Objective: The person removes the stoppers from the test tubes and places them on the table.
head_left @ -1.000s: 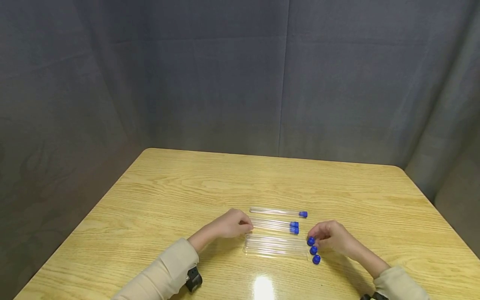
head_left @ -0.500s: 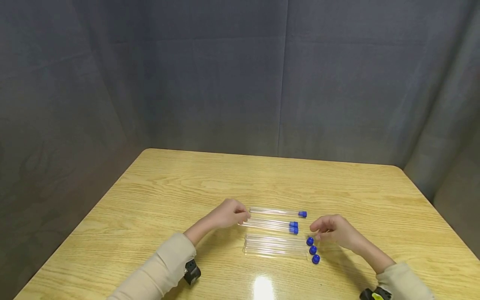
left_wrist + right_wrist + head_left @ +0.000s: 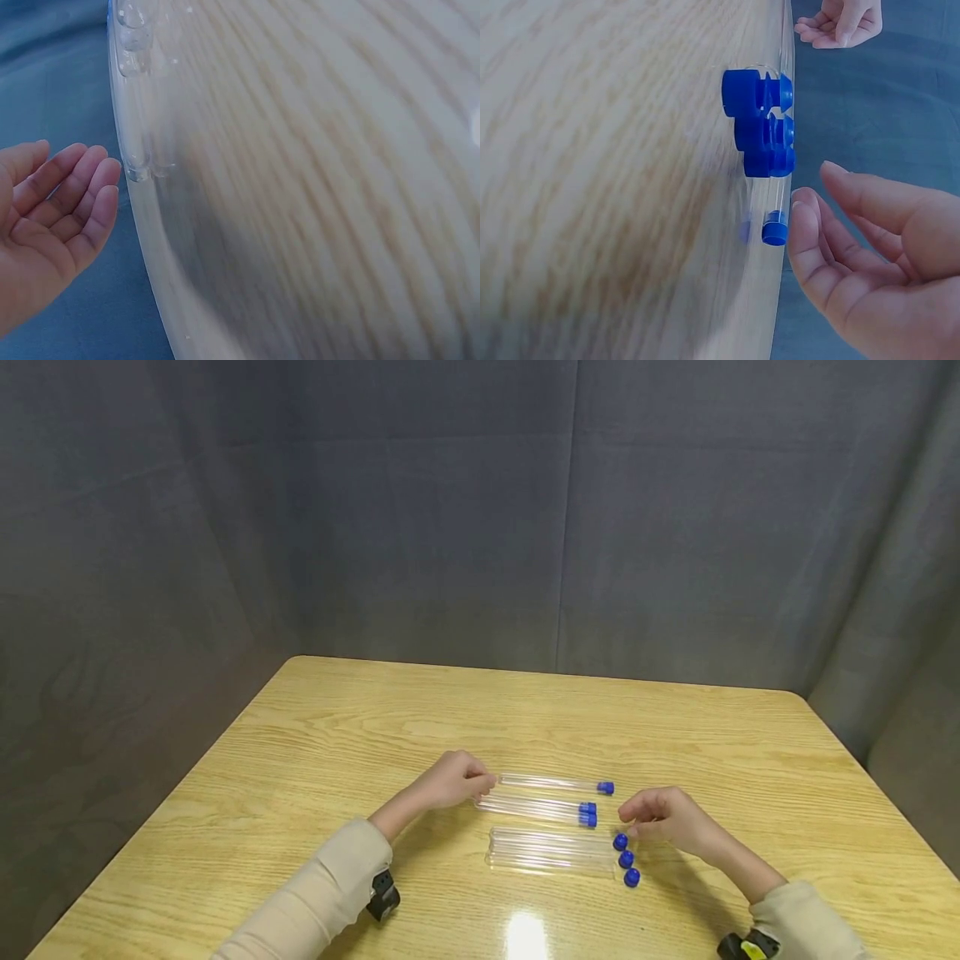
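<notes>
My left hand (image 3: 453, 779) hovers at the rounded left ends of two capped test tubes (image 3: 528, 808) lying side by side. Its fingers are loosely bent, and the left wrist view shows nothing in the palm (image 3: 52, 225). Farther back lies a single test tube (image 3: 551, 782) with a blue cap (image 3: 606, 787) at its right end. Nearer me is a row of clear uncapped test tubes (image 3: 551, 852). Three loose blue caps (image 3: 626, 859) stand by their right ends. My right hand (image 3: 667, 818) is just behind these caps, thumb and forefinger apart, holding nothing.
Everything lies on a wood-grain table (image 3: 375, 718), with dark grey curtains (image 3: 435, 543) behind and at the sides. Bright light reflects off the tabletop in front of the uncapped tubes. Each wrist wears a black camera (image 3: 383, 895) on a strap.
My left hand has drawn back and left, uncovering the left ends of the two capped tubes. My right hand has moved slightly away from the loose caps. Tubes and caps look unmoved.
</notes>
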Tool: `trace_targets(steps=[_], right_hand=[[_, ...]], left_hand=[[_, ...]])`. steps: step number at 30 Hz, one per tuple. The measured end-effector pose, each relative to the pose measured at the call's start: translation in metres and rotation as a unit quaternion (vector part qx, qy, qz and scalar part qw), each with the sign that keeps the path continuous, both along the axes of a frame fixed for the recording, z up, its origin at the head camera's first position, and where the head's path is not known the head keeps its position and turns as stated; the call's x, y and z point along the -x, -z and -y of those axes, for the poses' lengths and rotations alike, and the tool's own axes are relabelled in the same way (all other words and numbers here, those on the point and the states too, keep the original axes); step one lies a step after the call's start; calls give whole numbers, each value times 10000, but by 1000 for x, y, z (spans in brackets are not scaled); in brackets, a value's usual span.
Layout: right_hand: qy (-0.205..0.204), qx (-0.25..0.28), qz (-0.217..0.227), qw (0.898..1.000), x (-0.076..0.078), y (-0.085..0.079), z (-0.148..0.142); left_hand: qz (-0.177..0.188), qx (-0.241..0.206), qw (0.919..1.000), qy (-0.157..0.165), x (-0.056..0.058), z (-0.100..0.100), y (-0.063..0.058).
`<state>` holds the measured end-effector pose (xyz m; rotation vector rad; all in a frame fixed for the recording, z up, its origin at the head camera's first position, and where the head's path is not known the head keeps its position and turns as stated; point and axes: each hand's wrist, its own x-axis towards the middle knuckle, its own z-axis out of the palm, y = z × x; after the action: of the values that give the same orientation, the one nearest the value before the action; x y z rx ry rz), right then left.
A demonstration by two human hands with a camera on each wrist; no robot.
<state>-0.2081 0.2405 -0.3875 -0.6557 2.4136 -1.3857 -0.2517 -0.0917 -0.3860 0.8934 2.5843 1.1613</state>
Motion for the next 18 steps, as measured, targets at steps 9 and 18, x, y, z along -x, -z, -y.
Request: trace_targets(steps=[9,18], right_hand=[[43,3,38,10000,2,5,-1],[-31,113,150,9998,1,6,-1]], left_hand=[[-142,158,9998,-9,0,1,4],[-378,345,9986,128,0,0,4]])
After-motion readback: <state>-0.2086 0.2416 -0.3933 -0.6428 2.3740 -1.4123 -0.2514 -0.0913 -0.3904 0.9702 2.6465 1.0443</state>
